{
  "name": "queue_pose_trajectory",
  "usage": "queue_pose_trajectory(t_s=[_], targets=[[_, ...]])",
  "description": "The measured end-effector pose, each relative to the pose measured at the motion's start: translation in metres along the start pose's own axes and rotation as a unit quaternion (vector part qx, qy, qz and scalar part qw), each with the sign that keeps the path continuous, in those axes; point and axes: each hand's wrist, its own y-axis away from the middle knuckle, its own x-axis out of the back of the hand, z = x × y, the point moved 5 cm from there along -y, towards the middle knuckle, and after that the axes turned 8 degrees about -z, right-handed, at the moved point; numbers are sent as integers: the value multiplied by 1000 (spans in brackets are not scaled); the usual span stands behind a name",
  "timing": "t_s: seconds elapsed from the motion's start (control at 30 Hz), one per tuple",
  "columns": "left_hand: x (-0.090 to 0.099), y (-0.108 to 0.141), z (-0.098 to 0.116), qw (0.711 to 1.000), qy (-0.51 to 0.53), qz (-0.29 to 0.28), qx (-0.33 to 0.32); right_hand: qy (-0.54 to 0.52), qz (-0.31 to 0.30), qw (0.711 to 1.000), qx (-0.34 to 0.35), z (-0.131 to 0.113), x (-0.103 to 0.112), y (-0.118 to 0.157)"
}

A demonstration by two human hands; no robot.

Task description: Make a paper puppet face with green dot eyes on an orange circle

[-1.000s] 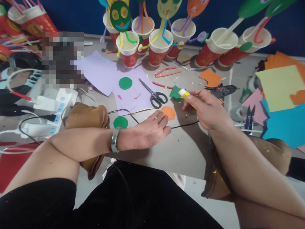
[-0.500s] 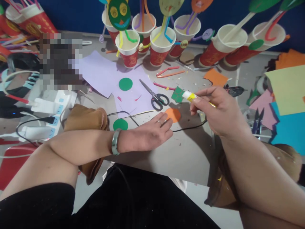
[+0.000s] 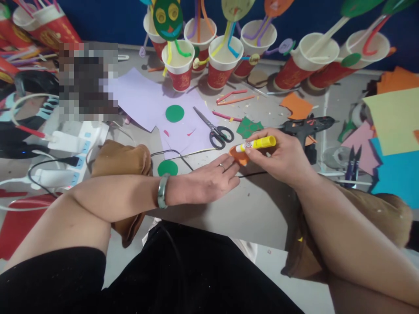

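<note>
My right hand grips a yellow and white glue stick. Its white end sits right over an orange paper circle; whether they touch I cannot tell. Flat on the tabletop, my left hand has its fingers stretched out, the tips at the circle's left edge. Part of the circle is hidden by both hands and the stick. Just above lie black-handled scissors and a cut green paper scrap. One green paper circle rests beside my left wrist, another green circle on purple paper.
Red paper cups with pipe-cleaner figures line the back. A black glue gun lies beyond my right hand. Coloured paper sheets and pens are at the right. A white power strip with plugged cables stands left.
My right hand has brought the glue stick down and left from beside the green scrap to the orange circle, tilting its yellow end up. The glue gun is now uncovered. My left hand stays nearly put.
</note>
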Motion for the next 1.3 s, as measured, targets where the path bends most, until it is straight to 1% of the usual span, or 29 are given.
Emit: queue_pose_trajectory(t_s=[0.17,0.37,0.6,0.8,0.97,1.03,1.2,1.3], targets=[[-4,0,2,999,-38,13,4,26,-23,999,22,2,-3,-1],[-12,-1,2,999,-15,-33,34,18,-32,999,12,3,-6,-1],[-12,-1,3,998,6,-56,37,4,-54,998,-8,3,-12,0],[-8,-3,3,996,13,-82,31,25,-29,999,-1,6,-12,-1],[-9,-5,2,993,-9,-110,31,-14,-3,1000,-15,7,-6,-2],[-9,-6,2,993,-8,-112,30,-17,-6,1000,-13,6,-5,-2],[-7,-6,3,995,-5,-96,29,7,-50,999,2,4,-13,0],[-6,-5,4,995,-9,-91,28,26,-33,999,14,6,-14,-1]])
